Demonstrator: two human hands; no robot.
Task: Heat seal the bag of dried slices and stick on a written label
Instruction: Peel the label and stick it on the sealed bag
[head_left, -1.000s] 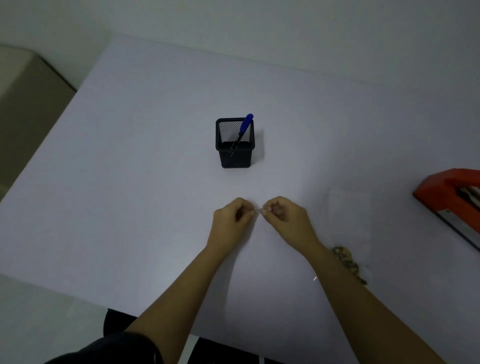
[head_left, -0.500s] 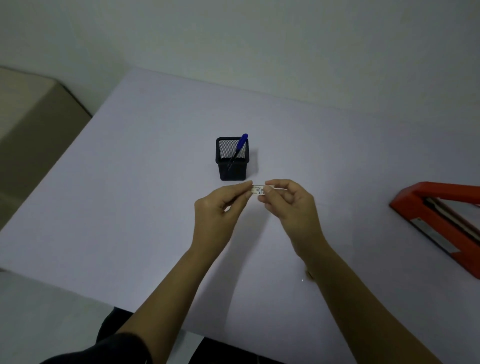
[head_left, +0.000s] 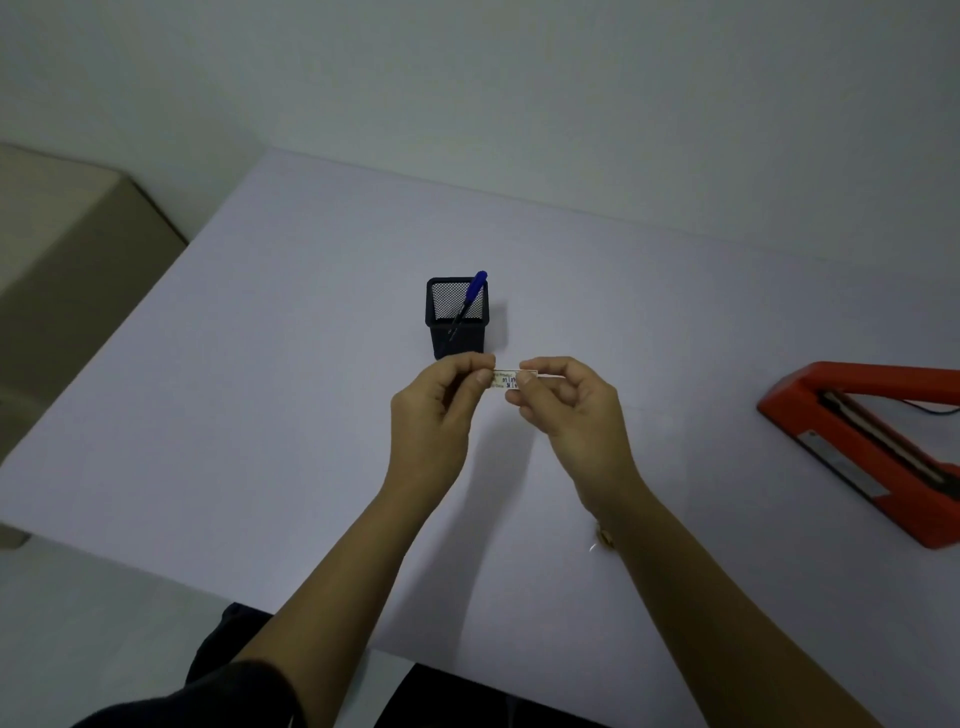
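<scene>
Label (head_left: 506, 379) between hands, above table (head_left: 260, 415)

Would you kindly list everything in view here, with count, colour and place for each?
table: one, white, fills the middle of the view
pen holder: one, black mesh, centre of the table
pen: one, blue, leaning in the pen holder
heat sealer: one, orange-red, right edge of the table
label: one, white with writing, held above the table
box: one, beige, left of the table
left hand: pinches the label's left end
right hand: pinches the label's right end
</scene>
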